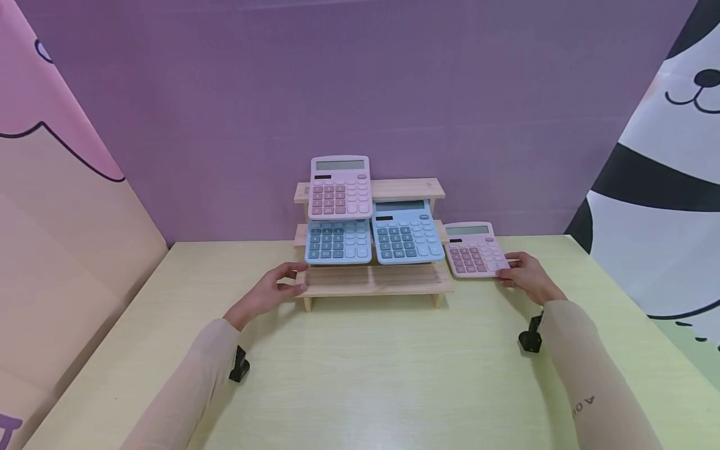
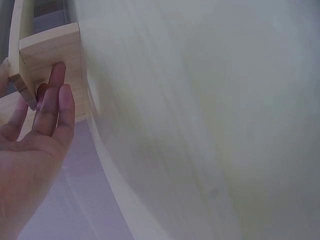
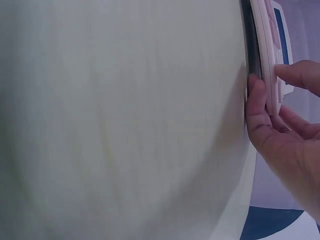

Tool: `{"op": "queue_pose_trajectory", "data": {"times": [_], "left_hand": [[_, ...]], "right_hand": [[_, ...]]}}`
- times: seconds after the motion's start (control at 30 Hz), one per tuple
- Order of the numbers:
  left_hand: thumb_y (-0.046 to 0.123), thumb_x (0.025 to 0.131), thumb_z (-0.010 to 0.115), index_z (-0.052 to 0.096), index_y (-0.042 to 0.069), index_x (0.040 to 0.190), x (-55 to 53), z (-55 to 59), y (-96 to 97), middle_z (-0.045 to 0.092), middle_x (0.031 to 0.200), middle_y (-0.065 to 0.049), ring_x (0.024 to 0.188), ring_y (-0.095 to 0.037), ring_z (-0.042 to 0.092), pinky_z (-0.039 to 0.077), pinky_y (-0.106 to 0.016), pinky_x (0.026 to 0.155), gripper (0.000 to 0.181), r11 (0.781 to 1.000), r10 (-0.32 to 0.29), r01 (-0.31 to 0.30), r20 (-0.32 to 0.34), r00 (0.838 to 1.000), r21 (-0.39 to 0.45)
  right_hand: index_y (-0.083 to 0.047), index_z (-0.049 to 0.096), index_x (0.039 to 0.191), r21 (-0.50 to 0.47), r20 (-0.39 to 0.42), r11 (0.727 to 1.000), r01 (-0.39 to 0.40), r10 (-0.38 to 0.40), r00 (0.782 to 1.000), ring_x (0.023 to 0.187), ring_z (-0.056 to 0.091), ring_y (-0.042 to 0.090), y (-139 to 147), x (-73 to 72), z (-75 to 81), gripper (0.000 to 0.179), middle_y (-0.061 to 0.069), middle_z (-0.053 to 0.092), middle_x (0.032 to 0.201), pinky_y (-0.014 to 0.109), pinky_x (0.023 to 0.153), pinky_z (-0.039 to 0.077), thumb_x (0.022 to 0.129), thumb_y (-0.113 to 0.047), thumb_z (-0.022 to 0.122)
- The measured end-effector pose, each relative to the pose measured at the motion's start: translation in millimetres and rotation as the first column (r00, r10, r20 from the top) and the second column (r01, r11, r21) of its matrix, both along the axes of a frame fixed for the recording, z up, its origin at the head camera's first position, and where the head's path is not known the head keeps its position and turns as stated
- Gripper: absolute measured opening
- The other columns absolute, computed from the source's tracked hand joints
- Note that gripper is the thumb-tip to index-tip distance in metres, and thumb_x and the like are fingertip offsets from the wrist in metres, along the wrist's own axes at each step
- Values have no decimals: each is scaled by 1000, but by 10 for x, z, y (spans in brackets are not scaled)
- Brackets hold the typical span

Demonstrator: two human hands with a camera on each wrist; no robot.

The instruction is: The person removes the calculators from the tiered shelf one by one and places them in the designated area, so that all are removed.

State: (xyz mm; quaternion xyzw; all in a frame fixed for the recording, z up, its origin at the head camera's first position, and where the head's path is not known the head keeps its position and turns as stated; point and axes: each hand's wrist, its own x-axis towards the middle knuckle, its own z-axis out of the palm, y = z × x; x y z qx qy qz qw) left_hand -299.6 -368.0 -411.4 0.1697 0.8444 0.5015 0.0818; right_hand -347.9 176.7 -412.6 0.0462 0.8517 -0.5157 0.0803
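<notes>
1. Nearest: my beige sleeves (image 1: pixel 590 369) + blk wrist cams (image 1: pixel 530 339) hung over the bench (image 1: pixel 371 375).
2. My L grip (image 1: pixel 275 287) was narrow, holding the wooden rack (image 1: pixel 371 281) by the L end of its lowest step, fingers under the board.
3. My R grip (image 1: pixel 527 275) pinched the R pink calc (image 1: pixel 474 250) at its lower R corner, thumb on top; calc sat just beside the rack's R end, couldn't tell if raised off bench.
4. Over mid step: L blue calc (image 1: pixel 339 242) + R blue calc (image 1: pixel 409 234), tilted.
5. Top step, L: upper pink calc (image 1: pixel 340 190), overlapping L blue calc.
6. Farthest: purple backdrop (image 1: pixel 371 81).
</notes>
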Motion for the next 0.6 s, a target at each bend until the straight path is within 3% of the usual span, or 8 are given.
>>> {"op": "queue_pose_trajectory", "data": {"times": [0.27, 0.6], "left_hand": [[11, 105, 62, 44, -4, 152, -6, -1, 1, 46, 149, -25, 128, -42, 51, 52, -39, 101, 52, 1000, -1, 1, -3, 1000, 5], [11, 105, 62, 43, -4, 152, -9, -7, -2, 46, 148, -25, 129, -42, 50, 52, -39, 101, 52, 1000, 2, -2, -1, 1000, 2]], "right_hand": [[19, 16, 154, 64, -17, 998, 12, -11, 1000, 80, 56, -1, -11, 14, -18, 68, 39, 32, 148, 18, 72, 54, 104, -4, 56], [19, 19, 152, 116, -23, 993, -19, 21, 1000, 78, 56, -2, 8, 36, 3, 68, 38, 36, 144, 22, 71, 49, 103, -9, 56]]}}
